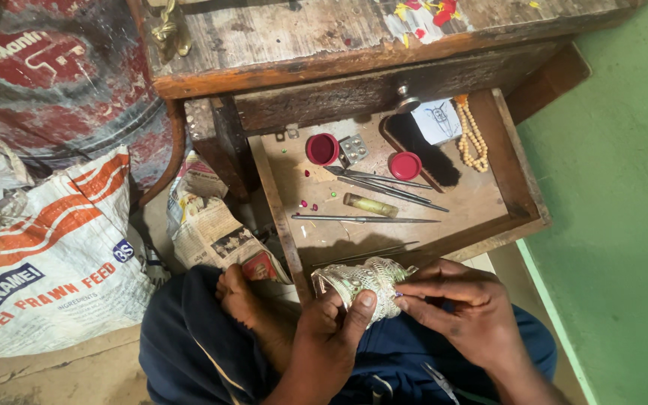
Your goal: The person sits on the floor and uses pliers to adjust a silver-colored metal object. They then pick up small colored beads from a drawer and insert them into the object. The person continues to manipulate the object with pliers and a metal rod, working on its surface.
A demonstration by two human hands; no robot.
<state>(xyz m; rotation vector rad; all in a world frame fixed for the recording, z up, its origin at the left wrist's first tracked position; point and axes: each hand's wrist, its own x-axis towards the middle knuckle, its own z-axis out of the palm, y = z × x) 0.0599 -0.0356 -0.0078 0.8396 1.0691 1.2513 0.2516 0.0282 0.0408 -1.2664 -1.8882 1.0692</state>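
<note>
My left hand [331, 330] grips an ornate silver cuff-shaped piece [361, 276], thumb pressed on its near side. My right hand [451, 304] pinches at the same piece from the right, fingertips touching its edge near the thumb; whether something tiny sits between those fingers cannot be told. Both hands hover over my lap in dark blue cloth, just in front of an open wooden drawer [523, 202]. My bare foot [238, 292] rests to the left.
In the drawer lie several thin metal tools [384, 180], a wooden-handled tool [370, 204], two red caps [322, 148], small coloured stones, a bead string [474, 139]. A worn wooden bench [294, 45] stands above. Left: folded newspaper [208, 225], printed sack [46, 262]. Green wall at right.
</note>
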